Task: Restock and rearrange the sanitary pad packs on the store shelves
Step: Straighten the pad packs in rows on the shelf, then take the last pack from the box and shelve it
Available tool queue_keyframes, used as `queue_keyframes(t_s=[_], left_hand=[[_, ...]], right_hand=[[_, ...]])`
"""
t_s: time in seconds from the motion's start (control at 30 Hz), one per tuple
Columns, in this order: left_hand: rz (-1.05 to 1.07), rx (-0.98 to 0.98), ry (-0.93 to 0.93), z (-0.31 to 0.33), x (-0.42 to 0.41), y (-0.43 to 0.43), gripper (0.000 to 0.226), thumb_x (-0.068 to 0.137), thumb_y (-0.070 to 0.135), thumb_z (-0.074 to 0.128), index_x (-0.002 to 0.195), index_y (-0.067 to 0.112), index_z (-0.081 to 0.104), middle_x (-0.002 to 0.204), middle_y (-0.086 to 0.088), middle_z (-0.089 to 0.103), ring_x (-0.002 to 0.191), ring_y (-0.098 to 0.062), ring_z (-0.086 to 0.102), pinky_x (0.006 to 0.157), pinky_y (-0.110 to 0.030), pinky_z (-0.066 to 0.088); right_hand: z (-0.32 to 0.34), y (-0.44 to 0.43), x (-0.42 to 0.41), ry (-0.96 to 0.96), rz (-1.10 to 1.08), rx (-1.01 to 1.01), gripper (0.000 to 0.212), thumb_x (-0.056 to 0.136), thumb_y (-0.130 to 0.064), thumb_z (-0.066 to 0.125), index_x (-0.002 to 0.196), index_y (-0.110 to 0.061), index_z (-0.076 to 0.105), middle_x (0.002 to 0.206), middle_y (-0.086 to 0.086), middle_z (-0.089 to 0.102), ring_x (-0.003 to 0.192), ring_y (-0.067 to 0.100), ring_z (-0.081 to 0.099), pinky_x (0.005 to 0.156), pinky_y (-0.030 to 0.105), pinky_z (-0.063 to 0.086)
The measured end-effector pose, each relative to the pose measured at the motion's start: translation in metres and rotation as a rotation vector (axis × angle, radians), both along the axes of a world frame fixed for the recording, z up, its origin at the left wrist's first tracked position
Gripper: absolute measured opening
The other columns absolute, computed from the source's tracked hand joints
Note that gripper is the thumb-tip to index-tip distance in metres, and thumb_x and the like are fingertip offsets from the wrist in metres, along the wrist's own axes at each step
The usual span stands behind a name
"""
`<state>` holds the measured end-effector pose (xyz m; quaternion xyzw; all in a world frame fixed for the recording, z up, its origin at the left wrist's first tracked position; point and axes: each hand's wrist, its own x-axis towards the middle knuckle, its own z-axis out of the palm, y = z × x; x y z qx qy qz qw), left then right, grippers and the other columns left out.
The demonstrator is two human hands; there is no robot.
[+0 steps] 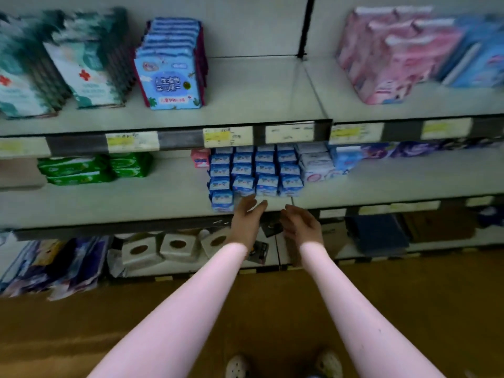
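Left hand [245,219] and right hand [302,225] — empty, fingers relaxed — just before the blue pad packs [253,170].

Blue pad packs [256,173] stand in rows on the middle shelf [136,203]. Just in front of them the left hand [246,218] is held out, fingers [249,201] nearly straight. The right hand [301,223], also before them, is loosely curled, holding nothing.
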<state>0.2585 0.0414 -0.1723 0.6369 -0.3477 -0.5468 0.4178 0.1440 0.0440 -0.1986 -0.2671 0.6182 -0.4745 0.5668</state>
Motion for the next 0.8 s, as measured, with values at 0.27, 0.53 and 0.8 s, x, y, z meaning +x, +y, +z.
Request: queue_keyframes(t_s=[0.27, 0.53, 0.8], left_hand=[[0.018, -0.061, 0.047, 0.03, -0.127, 0.018, 0.021, 0.093, 0.012, 0.057, 0.112, 0.008, 0.067, 0.115, -0.006, 0.066, 0.11, -0.022, 0.059, 0.105, -0.038, 0.043], [-0.391, -0.164, -0.005, 0.038, -0.379, 0.077, 0.013, 0.097, 0.02, 0.053, 0.095, 0.026, 0.064, 0.11, -0.001, 0.067, 0.109, -0.022, 0.06, 0.093, -0.034, 0.046], [-0.706, -0.198, -0.077, 0.043, -0.588, 0.138, 0.021, 0.098, 0.029, 0.051, 0.115, 0.025, 0.063, 0.12, 0.005, 0.062, 0.115, -0.012, 0.055, 0.102, -0.035, 0.046]], right_hand=[[0.041, 0.05, -0.123, 0.135, -0.09, -0.125, 0.012, 0.097, -0.016, 0.053, 0.106, -0.015, 0.062, 0.099, -0.001, 0.066, 0.097, 0.017, 0.061, 0.088, 0.028, 0.048], [0.057, 0.119, -0.366, 0.131, -0.306, -0.169, 0.017, 0.1, -0.017, 0.046, 0.112, -0.014, 0.059, 0.108, 0.003, 0.065, 0.104, 0.018, 0.061, 0.093, 0.033, 0.051], [0.054, 0.206, -0.564, 0.122, -0.574, -0.147, 0.017, 0.101, -0.022, 0.045, 0.11, -0.019, 0.059, 0.109, 0.001, 0.065, 0.101, 0.014, 0.062, 0.089, 0.03, 0.052]])
